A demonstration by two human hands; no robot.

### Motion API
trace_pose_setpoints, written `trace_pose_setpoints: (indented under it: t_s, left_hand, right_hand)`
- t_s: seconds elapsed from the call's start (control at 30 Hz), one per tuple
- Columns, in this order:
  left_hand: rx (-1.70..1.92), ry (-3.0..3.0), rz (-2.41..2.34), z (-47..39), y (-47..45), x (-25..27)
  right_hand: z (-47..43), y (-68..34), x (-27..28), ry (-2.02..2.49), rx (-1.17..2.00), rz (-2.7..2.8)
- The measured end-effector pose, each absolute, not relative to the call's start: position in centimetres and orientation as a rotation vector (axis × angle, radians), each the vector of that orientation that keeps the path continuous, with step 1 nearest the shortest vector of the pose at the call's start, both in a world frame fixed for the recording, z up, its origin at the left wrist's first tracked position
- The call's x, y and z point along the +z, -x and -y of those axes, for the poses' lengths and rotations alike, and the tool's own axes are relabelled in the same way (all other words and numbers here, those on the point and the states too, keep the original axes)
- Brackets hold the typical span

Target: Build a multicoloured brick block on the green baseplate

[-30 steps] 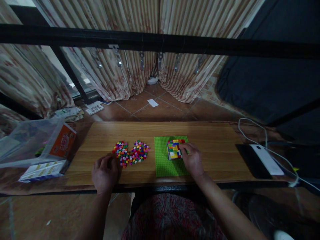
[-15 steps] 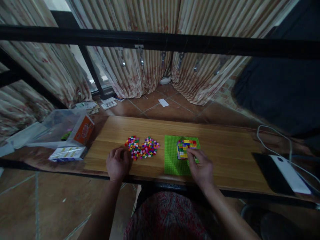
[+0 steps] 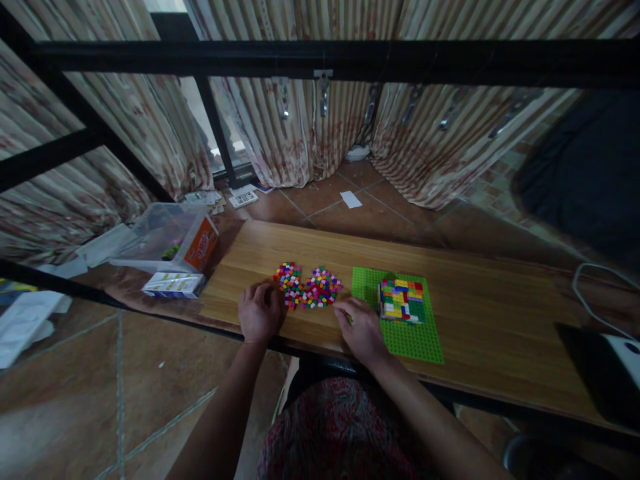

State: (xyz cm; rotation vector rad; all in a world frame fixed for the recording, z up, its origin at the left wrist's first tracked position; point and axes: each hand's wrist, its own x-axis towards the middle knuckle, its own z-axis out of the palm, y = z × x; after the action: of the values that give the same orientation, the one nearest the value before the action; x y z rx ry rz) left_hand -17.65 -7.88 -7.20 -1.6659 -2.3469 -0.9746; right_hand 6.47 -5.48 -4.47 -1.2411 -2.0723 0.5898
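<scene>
Small coloured toy bricks (image 3: pixel 320 288) lie loose in a pile on the wooden tabletop. My left hand (image 3: pixel 259 312) rests by the pile's left edge, fingers curled inward; what they hold, if anything, is hidden. At the lower right of the pile, the fingertips of my right hand (image 3: pixel 361 328) are drawn together, and anything between them is too small to make out. A block built of several colours of bricks (image 3: pixel 401 300) sits on the green baseplate (image 3: pixel 415 345), just right of that hand.
A clear plastic box (image 3: pixel 165 257) with an orange label and a white-and-blue carton (image 3: pixel 173 285) stand left of the tabletop (image 3: pixel 495 320). A black-and-white device (image 3: pixel 607 373) lies at its right end. A dark metal rail (image 3: pixel 350 61) crosses before the curtains.
My right hand has moved left, from the built block to the pile's right edge. My left hand stays at the pile. The whole view has shifted, so things appear further right.
</scene>
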Motion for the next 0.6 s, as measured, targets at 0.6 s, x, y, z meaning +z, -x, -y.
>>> trace_pose_setpoints:
  t_s: [0.6]
  left_hand:
    - [-0.995, 1.642, 2.333, 7.9, 17.4, -7.2]
  right_hand:
    - [4.1, -4.2, -5.5, 1.338, 0.462, 2.073]
